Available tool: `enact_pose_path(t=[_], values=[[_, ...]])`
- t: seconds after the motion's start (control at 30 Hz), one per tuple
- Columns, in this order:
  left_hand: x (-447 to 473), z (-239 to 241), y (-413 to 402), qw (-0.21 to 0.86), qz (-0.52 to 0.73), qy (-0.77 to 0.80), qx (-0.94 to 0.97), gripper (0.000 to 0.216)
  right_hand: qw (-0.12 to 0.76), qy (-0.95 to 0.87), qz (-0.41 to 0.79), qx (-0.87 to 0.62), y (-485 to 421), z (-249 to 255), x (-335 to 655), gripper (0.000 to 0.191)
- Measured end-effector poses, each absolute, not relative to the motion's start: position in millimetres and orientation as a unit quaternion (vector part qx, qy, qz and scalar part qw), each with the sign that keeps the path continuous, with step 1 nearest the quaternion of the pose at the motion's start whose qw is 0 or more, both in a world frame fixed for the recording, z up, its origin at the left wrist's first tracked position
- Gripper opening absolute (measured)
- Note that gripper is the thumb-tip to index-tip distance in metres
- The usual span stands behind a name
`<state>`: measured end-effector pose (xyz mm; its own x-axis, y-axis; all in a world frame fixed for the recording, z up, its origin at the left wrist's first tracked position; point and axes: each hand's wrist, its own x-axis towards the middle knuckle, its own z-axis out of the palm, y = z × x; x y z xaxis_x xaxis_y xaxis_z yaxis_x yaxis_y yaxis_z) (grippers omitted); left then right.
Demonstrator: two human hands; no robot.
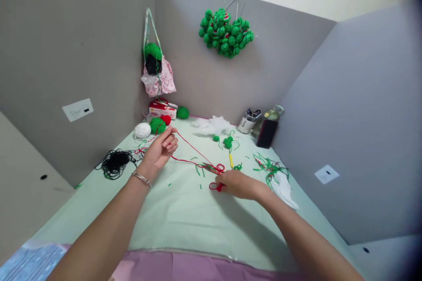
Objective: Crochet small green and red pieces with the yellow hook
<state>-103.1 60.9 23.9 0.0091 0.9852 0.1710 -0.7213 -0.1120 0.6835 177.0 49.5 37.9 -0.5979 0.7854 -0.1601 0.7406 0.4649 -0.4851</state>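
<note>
My left hand (166,142) is raised over the left part of the table, its fingers curled in and pinching red yarn (191,145). One strand slopes down from its fingertips to my right hand (232,182), and another runs lower from the palm side. My right hand is closed low over the mat, fingertips pressed together at the red yarn. A small red piece with a loop (213,186) shows under its fingers. Scissors (210,167) lie just beyond the fingertips, blades pointing left; the hand partly hides them. A yellow-handled tool (231,160) lies beyond this hand.
White (143,130), green (157,125) and black yarn (117,163) sit at left. Stuffing (214,125), green knitted pieces (227,142), a pen cup (248,121) and a phone (267,133) stand or lie behind. Yarn scraps (271,167) are at right. Green pieces (227,33) hang on the partition.
</note>
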Motion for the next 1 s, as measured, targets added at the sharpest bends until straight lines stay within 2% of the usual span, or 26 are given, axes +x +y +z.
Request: enact_pose_path(t=[0.03, 0.1, 0.13, 0.2, 0.27, 0.33, 0.47, 0.5, 0.57, 0.67, 0.83, 1.0], values=[[-103, 24, 61, 0.642, 0.674, 0.198, 0.306, 0.025, 0.050, -0.859, 0.259, -0.440, 58, 44, 172, 0.023], [-101, 24, 59, 0.659, 0.670, 0.189, 0.285, 0.027, 0.102, -0.860, 0.251, -0.432, 80, 63, 160, 0.009], [-99, 24, 59, 0.666, 0.667, 0.185, 0.278, 0.027, 0.146, -0.855, 0.244, -0.434, 92, 74, 154, 0.013], [-96, 24, 57, 0.678, 0.660, 0.182, 0.268, 0.028, 0.239, -0.831, 0.228, -0.447, 112, 92, 146, 0.039], [-93, 25, 57, 0.686, 0.654, 0.181, 0.262, 0.029, 0.295, -0.806, 0.210, -0.468, 122, 100, 146, 0.049], [-89, 23, 57, 0.694, 0.646, 0.183, 0.260, 0.029, 0.298, -0.787, 0.199, -0.501, 123, 94, 152, 0.045], [-73, 15, 54, 0.711, 0.621, 0.192, 0.267, 0.025, 0.212, -0.758, 0.166, -0.595, 112, 53, 172, 0.019], [-68, 12, 53, 0.716, 0.613, 0.196, 0.272, 0.025, 0.191, -0.747, 0.156, -0.617, 110, 41, 177, 0.018], [-57, 7, 48, 0.724, 0.594, 0.208, 0.285, 0.026, 0.157, -0.723, 0.149, -0.656, 110, 21, 185, 0.032], [-44, -1, 42, 0.731, 0.564, 0.230, 0.307, 0.031, 0.138, -0.695, 0.168, -0.685, 115, 3, 196, 0.038], [-35, -6, 37, 0.735, 0.528, 0.257, 0.339, 0.036, 0.211, -0.664, 0.252, -0.672, 114, 8, 223, 0.033], [-33, -6, 35, 0.727, 0.512, 0.270, 0.370, 0.034, 0.335, -0.650, 0.389, -0.561, 87, 22, 225, 0.050]])
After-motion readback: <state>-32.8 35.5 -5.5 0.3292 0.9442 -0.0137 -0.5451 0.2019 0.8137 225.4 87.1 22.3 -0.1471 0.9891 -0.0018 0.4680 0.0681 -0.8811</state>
